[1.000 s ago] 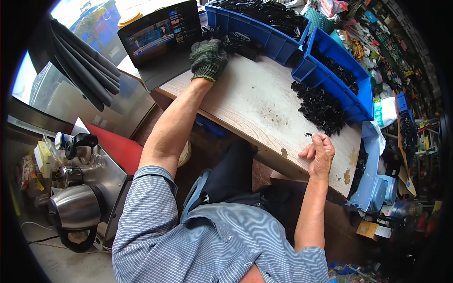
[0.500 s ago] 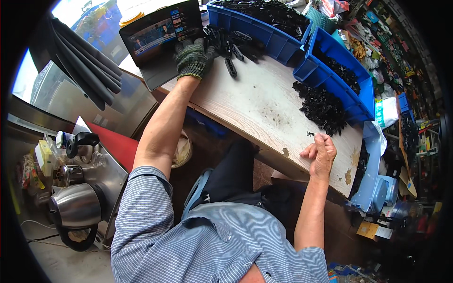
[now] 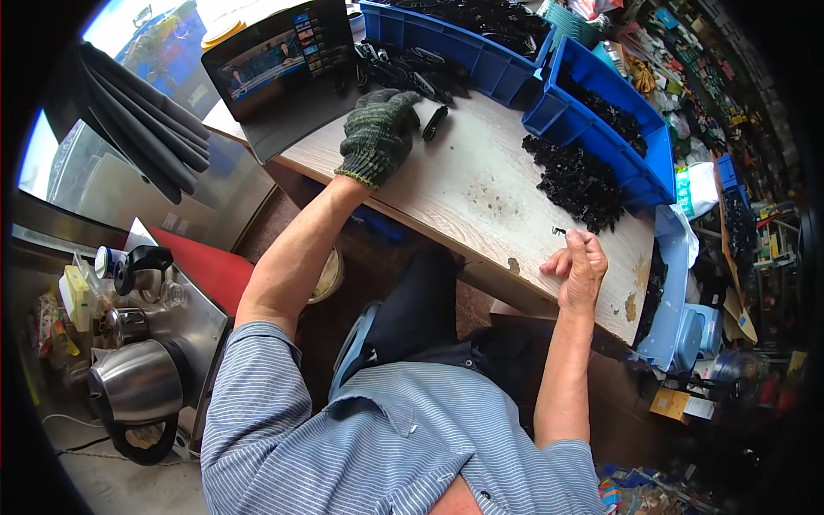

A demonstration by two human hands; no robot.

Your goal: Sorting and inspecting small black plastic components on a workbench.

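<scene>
Evidently a bench station, seen from above. Left hand, in a dark green knitted glove, is over the pale wood-grain tabletop, fingers curled; cannot tell whether anything is gripped inside. Just beside its fingers, to the right: one elongated black plastic piece, contact unclear. Beyond the glove, a heap of similar long black pieces, between a propped tablet screen and the far blue crate. Right hand, bare, near the table's front edge: thumb and forefinger closed on a small black clip, its free end projecting left. Past that hand, a loose pile of small black parts lies against the second blue crate
</scene>
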